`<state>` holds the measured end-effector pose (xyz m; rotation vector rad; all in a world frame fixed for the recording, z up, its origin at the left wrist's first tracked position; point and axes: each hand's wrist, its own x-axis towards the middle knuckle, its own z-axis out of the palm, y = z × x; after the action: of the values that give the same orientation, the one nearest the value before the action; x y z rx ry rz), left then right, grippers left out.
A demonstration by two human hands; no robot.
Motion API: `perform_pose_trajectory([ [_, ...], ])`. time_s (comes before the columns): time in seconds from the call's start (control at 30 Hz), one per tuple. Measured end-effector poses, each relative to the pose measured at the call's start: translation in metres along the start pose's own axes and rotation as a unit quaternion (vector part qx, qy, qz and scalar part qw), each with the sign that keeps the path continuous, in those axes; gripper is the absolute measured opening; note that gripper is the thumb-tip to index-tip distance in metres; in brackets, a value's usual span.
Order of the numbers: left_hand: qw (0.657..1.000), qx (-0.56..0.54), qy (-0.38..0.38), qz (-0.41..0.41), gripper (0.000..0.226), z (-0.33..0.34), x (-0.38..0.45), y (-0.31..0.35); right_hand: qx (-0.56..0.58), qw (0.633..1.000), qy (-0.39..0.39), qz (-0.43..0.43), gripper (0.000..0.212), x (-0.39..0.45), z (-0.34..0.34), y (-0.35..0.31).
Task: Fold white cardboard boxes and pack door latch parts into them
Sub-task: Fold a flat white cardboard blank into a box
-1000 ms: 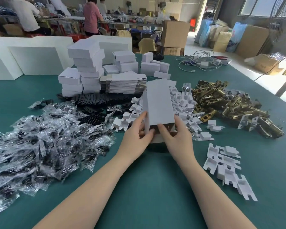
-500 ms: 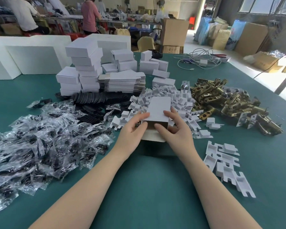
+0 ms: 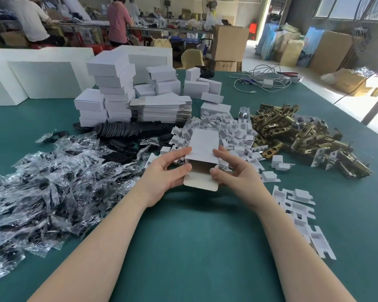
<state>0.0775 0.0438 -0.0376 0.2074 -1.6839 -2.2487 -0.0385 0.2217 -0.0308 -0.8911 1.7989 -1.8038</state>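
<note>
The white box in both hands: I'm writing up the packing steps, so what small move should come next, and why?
Probably reach the right hand to the brass latch pile for a part. The white box is formed, its near end gapes open with the flap lying flat, and both hands, left hand too, only steady it.

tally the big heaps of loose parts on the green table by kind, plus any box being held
clear plastic packets heap: 1
black pieces heap: 1
white card inserts heap: 1
brass latches heap: 1
white box held between left hand and right hand: 1
total: 5
</note>
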Motion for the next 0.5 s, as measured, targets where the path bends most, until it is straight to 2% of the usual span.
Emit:
perform_pose_trajectory([
  [0.17,0.993,0.079,0.071,0.052,0.026,0.007,0.001,-0.005,-0.088,0.991,0.079,-0.057,0.031,-0.001,0.009,0.003],
  [0.27,0.978,0.144,0.121,0.095,0.029,0.012,0.003,-0.009,-0.097,0.986,0.118,-0.073,0.030,-0.001,0.015,0.005],
  [0.5,0.972,0.163,0.121,0.115,0.026,0.012,0.006,-0.011,-0.087,0.978,0.157,-0.102,0.029,-0.001,0.020,0.005],
])
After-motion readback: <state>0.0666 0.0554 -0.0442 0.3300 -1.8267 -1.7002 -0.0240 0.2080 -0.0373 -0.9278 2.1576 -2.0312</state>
